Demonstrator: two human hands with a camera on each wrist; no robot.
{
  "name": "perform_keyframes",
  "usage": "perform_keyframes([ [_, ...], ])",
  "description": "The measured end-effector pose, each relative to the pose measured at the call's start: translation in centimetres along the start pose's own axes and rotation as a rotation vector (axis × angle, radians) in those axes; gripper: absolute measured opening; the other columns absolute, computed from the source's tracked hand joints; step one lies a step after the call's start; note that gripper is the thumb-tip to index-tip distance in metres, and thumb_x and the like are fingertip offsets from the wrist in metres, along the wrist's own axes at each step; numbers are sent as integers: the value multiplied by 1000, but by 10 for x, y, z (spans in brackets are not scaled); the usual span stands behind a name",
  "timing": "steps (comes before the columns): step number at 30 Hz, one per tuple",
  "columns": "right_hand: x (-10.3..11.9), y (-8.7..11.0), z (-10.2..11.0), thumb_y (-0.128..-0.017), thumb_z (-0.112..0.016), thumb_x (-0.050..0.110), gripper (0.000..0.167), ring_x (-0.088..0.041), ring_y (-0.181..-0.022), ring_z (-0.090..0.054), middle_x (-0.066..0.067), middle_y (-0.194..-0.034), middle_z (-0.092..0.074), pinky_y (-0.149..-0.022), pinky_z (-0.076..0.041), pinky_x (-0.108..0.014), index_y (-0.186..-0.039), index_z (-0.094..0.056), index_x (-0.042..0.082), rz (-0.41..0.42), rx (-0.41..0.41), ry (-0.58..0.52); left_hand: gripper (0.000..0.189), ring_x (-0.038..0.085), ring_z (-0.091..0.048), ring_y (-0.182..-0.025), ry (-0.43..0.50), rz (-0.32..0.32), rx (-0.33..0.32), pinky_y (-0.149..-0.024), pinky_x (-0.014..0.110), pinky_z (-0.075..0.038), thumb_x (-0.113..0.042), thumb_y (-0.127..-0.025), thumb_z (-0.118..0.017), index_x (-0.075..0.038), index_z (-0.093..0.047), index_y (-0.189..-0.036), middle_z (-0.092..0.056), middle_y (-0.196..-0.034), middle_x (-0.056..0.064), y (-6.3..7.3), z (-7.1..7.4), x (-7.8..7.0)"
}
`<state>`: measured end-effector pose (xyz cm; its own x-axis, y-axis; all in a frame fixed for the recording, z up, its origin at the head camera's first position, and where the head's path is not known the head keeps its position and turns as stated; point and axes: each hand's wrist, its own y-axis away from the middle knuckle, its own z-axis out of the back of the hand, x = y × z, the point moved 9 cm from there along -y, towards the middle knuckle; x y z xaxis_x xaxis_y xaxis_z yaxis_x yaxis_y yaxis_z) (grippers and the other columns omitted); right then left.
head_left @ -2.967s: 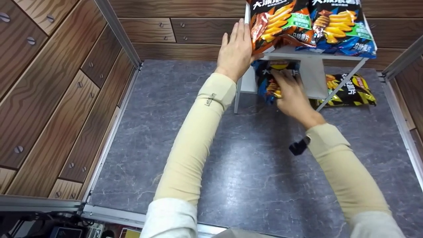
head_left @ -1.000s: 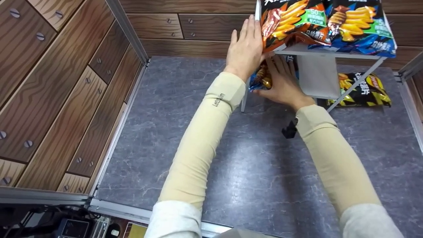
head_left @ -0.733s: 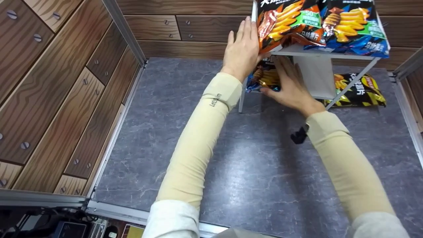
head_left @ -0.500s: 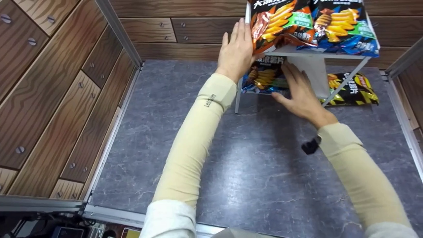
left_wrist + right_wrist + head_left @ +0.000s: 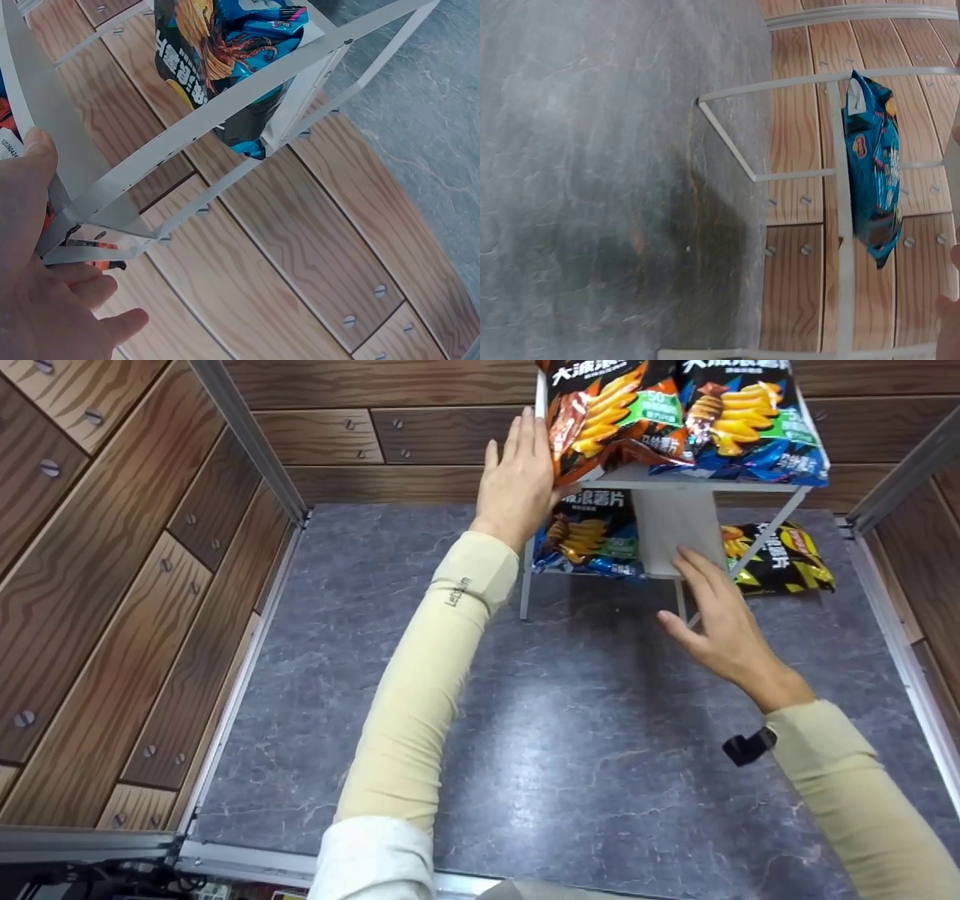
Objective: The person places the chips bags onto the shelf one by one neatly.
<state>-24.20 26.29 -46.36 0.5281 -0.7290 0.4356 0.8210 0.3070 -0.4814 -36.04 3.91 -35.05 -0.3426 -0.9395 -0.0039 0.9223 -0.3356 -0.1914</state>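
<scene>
In the head view my left hand [image 5: 517,484] lies with straight fingers along the left side of a white two-tier rack [image 5: 637,478], beside an orange-black chip bag [image 5: 611,420]. The left wrist view shows its thumb at the upper tier's edge near the corner. A blue-black chip bag [image 5: 739,420] stands next to the orange one. Below, another blue-black chip bag [image 5: 589,536] sits at the left of the lower tier [image 5: 679,532]. My right hand [image 5: 724,619] is held before that tier's right part, fingers extended and holding nothing.
A yellow-black chip bag [image 5: 780,559] lies on the grey marbled floor panel [image 5: 360,697] behind the rack's right leg. Wood-patterned walls [image 5: 142,585] with metal frame bars [image 5: 247,435] enclose the left, back and right.
My right hand has let go of the lower blue-black chip bag, which has moved left on the lower tier, and has drawn back to the right and toward me. The left hand stays on the rack.
</scene>
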Motion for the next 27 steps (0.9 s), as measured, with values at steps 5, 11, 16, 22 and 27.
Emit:
perform_keyframes([
  [5,-15,22,12,-91,-63,14,57,-40,-137,-43,-20,-149,-47,-119,-30,-47,-144,-48,0,-48,-113,-22,93,25,-16,-155,-7,7,-8,-125,47,-19,-61,-96,-47,-1,-14,-158,-11,-167,15,1,-1,2],
  [11,-45,50,34,-90,-58,3,36,-41,-118,-56,-25,-125,-63,-111,-36,-23,-124,-62,-7,-123,-298,-23,92,25,-16,-154,-8,-13,-24,-125,49,-20,-61,-96,-46,0,-15,-158,-12,-167,16,0,0,-2],
  [16,-84,59,28,-91,-57,1,32,-46,-116,-53,-28,-123,-59,-105,-40,-51,-121,-61,-9,-272,-260,44,91,25,-17,-154,-19,-12,-31,-125,48,-19,-61,-97,-45,0,-15,-158,-12,-167,16,1,0,2],
  [22,-124,53,16,-94,-56,7,44,-54,-127,-41,-33,-139,-46,-109,-29,-66,-133,-50,-13,-450,-106,121,91,25,-16,-155,-10,-20,-36,-125,48,-17,-60,-97,-46,0,-14,-158,-11,-167,16,0,1,3],
  [27,-146,44,8,-96,-57,12,60,-54,-139,-28,-33,-153,-31,-115,-20,-68,-146,-34,-13,-520,24,162,93,24,-15,-155,-12,-11,-25,-125,47,-17,-62,-96,-45,0,-13,-158,-10,-167,15,0,-2,0],
])
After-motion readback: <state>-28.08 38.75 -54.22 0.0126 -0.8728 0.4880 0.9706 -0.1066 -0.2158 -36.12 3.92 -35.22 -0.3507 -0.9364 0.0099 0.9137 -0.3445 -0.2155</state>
